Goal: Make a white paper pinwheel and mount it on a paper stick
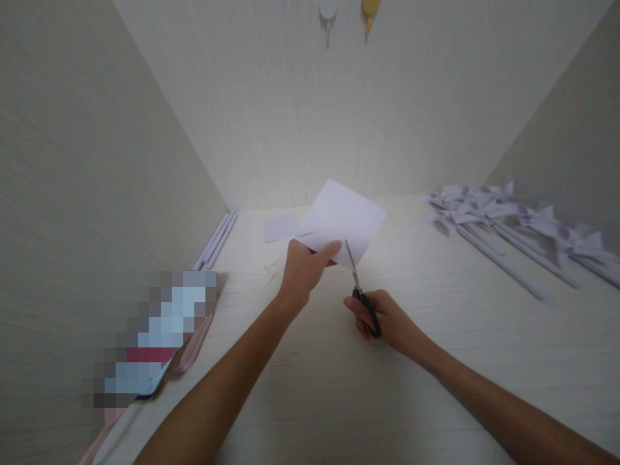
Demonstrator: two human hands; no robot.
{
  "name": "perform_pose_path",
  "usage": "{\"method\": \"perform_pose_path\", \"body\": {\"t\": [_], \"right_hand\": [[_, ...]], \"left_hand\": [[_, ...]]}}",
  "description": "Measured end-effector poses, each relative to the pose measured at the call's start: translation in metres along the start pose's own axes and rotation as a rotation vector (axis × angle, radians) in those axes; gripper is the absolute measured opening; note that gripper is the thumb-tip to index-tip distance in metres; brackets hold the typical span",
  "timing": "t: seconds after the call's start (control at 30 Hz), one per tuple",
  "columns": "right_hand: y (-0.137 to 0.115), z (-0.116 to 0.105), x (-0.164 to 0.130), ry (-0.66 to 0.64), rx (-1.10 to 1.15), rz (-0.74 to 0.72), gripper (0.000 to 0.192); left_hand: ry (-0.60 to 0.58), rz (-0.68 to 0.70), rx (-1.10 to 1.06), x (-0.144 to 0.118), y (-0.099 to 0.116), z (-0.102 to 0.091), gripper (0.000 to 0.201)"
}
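Note:
My left hand (pixel 305 268) pinches a white square of paper (pixel 346 213) by its near left side, thumb on top. A slit runs inward from the sheet's left corner. In my right hand (pixel 382 320) is a pair of scissors (pixel 357 284) with black handles. Its blades lie at the paper's near edge, the tip over the sheet, just right of my left thumb. Whether the blades are closed on the paper is hard to tell. Behind my left hand, a smaller square of paper (pixel 281 228) lies on the table.
Paper pinwheels (pixel 494 206) on rolled sticks (pixel 504 261) lie at the right. White paper rolls (pixel 216 242) rest along the left wall. A blurred-out device (pixel 169 329) leans at the left, beside a pink strap-like item (pixel 196 342). Thin scraps (pixel 272 271) lie near my left wrist.

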State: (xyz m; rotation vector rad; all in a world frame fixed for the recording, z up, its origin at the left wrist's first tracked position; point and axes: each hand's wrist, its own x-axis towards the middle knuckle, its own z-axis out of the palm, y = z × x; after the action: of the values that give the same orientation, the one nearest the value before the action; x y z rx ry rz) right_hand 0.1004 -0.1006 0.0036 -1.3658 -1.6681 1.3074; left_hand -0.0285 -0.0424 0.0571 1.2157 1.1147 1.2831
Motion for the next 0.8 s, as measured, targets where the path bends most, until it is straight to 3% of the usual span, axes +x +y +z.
{"method": "perform_pose_path", "body": {"t": [0.8], "right_hand": [[0.0004, -0.0011, 0.0012, 0.05, -0.036, 0.003, 0.056]], "left_hand": [[-0.027, -0.041, 0.015, -0.0026, -0.007, 0.0037, 0.023]]}}
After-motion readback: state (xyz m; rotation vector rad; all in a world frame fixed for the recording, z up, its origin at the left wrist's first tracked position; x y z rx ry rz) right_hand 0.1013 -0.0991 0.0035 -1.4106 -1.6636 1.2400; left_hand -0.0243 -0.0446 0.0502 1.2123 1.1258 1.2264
